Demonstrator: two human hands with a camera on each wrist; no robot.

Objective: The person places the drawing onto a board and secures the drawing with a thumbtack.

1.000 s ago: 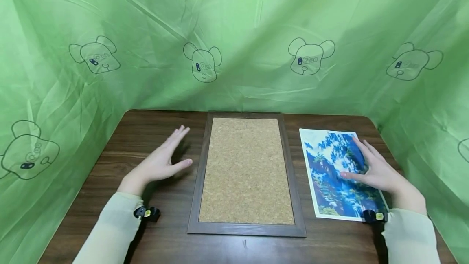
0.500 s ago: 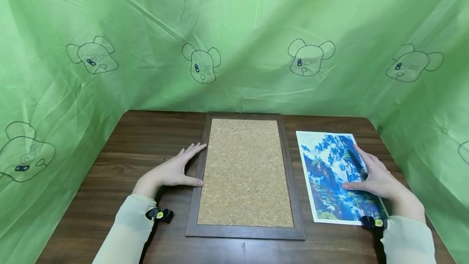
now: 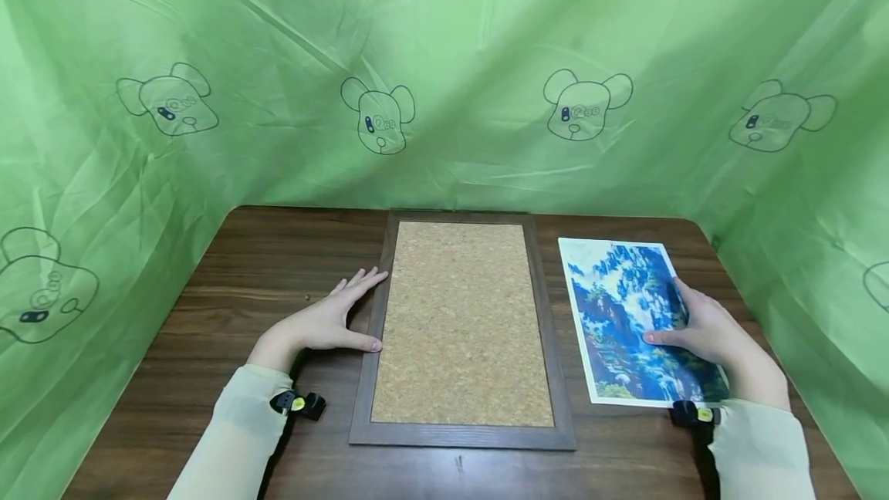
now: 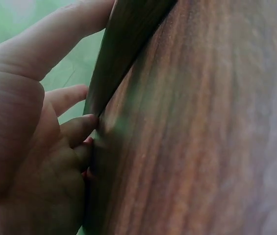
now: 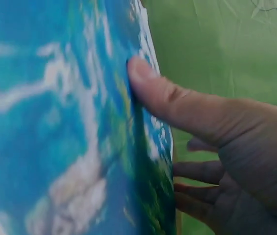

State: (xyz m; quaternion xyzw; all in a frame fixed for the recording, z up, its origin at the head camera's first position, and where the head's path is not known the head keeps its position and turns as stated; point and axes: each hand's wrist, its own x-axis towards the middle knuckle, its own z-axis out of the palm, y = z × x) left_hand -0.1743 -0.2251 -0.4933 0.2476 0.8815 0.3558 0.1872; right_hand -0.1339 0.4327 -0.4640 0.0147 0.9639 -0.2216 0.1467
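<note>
Head view: you had lettering on the green cloth [image 3: 458, 21], inside printed bear heads. On the back-left bear head [image 3: 380, 122] and the back-right bear head [image 3: 585, 111], you could make out a "Q" plus 2 rounder characters resembling 8s, too faint to settle. Similar outlined lettering sat on the upper-left bear head [image 3: 175, 108], far-right bear head [image 3: 778, 122] and lower-left bear head [image 3: 47, 298], where it ran sideways, too small for you to read surely.

Count one left hand [image 3: 321, 326] at eight o'clock, one right hand [image 3: 715, 336] at four, one corkboard [image 3: 464, 322] at six, one picture [image 3: 614, 307] at four, two wrist cameras [image 3: 297, 404], six bear outlines [image 3: 583, 113], two cut off.
</note>
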